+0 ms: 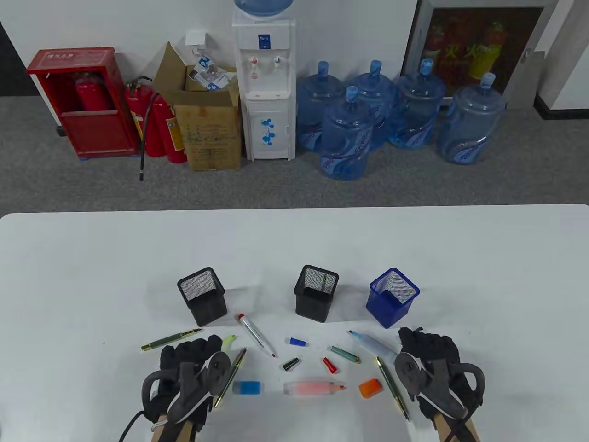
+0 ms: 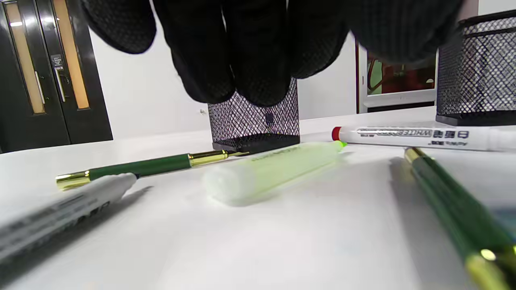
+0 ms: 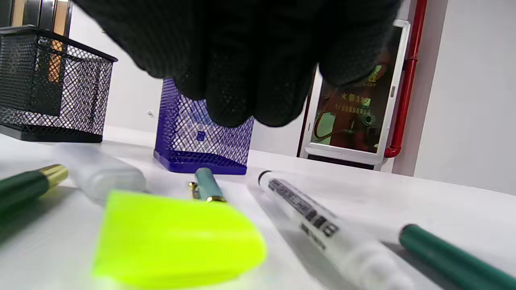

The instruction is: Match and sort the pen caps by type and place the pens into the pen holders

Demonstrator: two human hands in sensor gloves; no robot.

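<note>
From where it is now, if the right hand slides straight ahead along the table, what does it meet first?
Probably the blue pen holder, dead ahead of the right hand in the wrist view; the teal cap lies in between, though depth is unclear.

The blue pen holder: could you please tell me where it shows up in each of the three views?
Table view: the blue pen holder stands rightmost of the three holders, just beyond the right hand.
Left wrist view: not in it; only black holders show.
Right wrist view: left of centre, behind the fingertips.
Shared landmark: the middle black pen holder, at the left edge of the right wrist view.
</note>
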